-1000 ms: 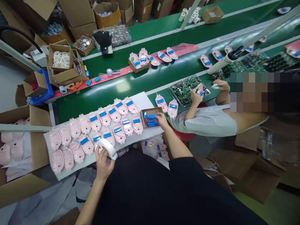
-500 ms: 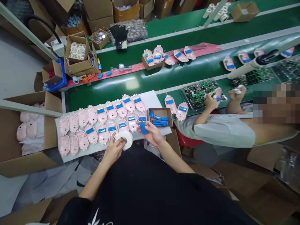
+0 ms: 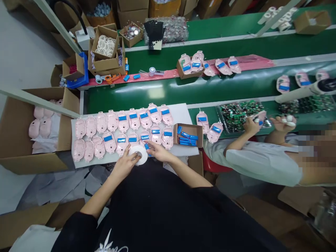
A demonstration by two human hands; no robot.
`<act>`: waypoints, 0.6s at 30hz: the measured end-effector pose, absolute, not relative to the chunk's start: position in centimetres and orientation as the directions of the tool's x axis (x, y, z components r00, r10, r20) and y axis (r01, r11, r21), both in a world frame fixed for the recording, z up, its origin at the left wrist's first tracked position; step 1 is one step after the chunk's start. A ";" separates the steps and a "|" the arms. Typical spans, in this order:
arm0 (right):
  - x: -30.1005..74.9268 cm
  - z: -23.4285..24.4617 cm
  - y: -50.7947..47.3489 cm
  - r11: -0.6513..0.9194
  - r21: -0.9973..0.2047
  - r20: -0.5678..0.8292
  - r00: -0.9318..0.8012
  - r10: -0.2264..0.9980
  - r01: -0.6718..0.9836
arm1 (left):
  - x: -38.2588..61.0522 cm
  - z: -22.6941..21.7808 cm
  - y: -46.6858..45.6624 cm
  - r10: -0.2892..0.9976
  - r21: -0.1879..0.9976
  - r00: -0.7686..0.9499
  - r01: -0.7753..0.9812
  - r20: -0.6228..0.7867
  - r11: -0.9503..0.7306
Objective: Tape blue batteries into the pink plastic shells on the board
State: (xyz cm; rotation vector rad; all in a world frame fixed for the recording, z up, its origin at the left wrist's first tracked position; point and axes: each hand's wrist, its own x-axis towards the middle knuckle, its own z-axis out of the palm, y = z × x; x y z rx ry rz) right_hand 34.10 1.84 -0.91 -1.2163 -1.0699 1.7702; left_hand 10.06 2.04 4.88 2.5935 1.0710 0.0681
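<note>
My left hand (image 3: pixel 125 163) grips a white roll of tape (image 3: pixel 143 151), its fingers hooked into the core. Close to the roll's right side, my right hand (image 3: pixel 156 151) is closed on a blue battery pack (image 3: pixel 147 147), partly hidden by the fingers. Beyond both hands, two rows of pink plastic shells (image 3: pixel 101 121) lie on a white foam sheet (image 3: pixel 181 113). Many shells carry a blue battery; those at the left end have none. A small cardboard box (image 3: pixel 201 135) of blue batteries (image 3: pixel 187 140) stands at the sheet's right end.
A co-worker's hand (image 3: pixel 252 126) holds a pink shell beside a tray of green circuit boards (image 3: pixel 236 111). A large carton (image 3: pixel 15 159) with pink shells stands at left. Behind the sheet runs a green conveyor belt (image 3: pixel 118 94).
My right hand has brought the battery pack left and down, up to the tape roll. The left hand still holds the roll. The camera view has shifted.
</note>
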 end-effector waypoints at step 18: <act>14.0 -11.4 27.0 -0.141 -0.899 -0.187 -0.071 0.980 0.415 | -13.6 -0.2 6.0 0.898 0.370 0.432 0.851 -0.088 -0.373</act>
